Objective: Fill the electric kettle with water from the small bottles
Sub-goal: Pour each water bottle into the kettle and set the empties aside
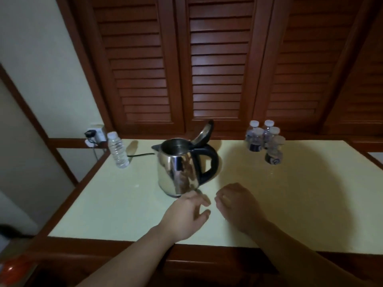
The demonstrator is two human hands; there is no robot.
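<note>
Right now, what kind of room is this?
Probably a hotel or guest room, though that's a guess: an electric kettle with its lid up and a cluster of small water bottles on a pale counter, in front of louvered wooden doors.

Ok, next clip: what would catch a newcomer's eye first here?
The steel kettle at the table's middle, lid flipped up. Then the capped bottle cluster at the far right and a lone bottle far left. Both hands, left hand and right hand, hover empty in front.
</note>
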